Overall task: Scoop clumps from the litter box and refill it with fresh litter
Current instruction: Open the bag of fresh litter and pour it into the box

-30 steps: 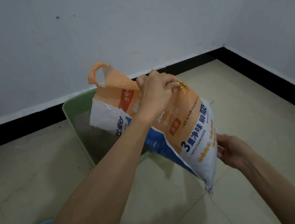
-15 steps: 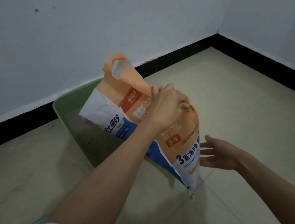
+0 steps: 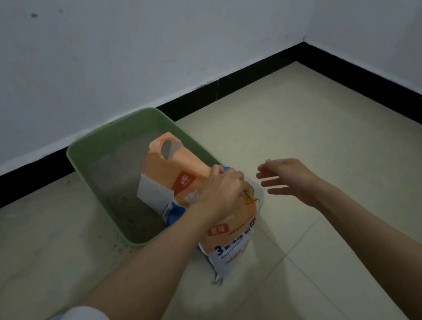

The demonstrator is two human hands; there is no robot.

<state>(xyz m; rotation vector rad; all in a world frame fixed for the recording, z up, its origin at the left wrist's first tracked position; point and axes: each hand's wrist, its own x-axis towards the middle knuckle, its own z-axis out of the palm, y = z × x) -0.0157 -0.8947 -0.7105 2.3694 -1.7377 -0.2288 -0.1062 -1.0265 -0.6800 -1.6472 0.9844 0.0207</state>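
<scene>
A green litter box (image 3: pixel 85 164) stands on the floor against the back wall, with grey litter (image 3: pixel 121 183) inside. An orange, white and blue litter bag (image 3: pixel 232 243) stands on the floor at the box's near right corner, its top with the cut-out handle leaning over the box. My left hand (image 3: pixel 224 194) is shut on the bag's crumpled middle. My right hand (image 3: pixel 288 177) hovers just right of the bag, fingers spread, holding nothing and not touching it.
Pale floor tiles (image 3: pixel 313 142) stretch to the right up to a black skirting board (image 3: pixel 358 79) where two white walls meet. Dark litter grains (image 3: pixel 118 245) lie scattered on the floor by the box's near left corner.
The bag has come down from a raised tilt over the box onto the floor. My right hand let go of the bag's bottom and moved up beside it.
</scene>
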